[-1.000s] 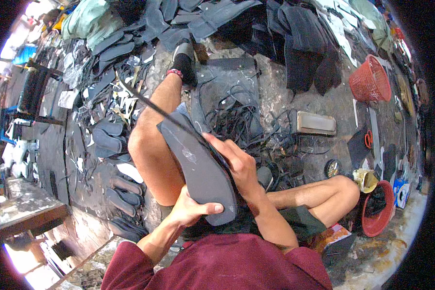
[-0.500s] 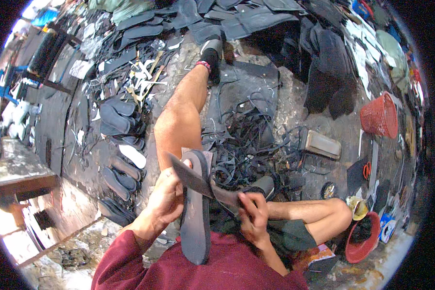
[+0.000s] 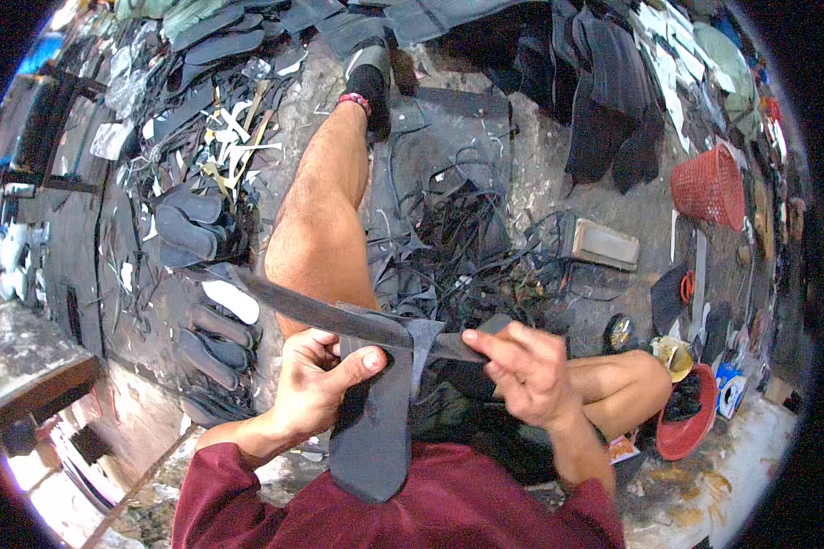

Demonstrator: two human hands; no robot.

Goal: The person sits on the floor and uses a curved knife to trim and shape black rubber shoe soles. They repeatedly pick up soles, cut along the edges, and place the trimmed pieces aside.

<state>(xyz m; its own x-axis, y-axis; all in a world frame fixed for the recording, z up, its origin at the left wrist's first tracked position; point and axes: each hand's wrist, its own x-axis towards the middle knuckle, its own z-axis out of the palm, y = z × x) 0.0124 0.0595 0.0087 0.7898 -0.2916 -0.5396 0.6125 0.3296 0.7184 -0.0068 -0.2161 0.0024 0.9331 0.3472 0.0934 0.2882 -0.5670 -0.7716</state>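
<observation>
Sole (image 3: 372,446), smooth, round-ended, lower centre, is pinched by the left hand (image 3: 313,382). Right hand (image 3: 533,371) grips a blade (image 3: 316,307) reaching past the sole's left edge.

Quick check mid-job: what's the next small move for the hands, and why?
I'd probably slide the left hand slightly lower on the sole first. The right hand grips one end of the long dark piece, which crosses the sole's upper part close above the left thumb, so there seems little room between them.
</observation>
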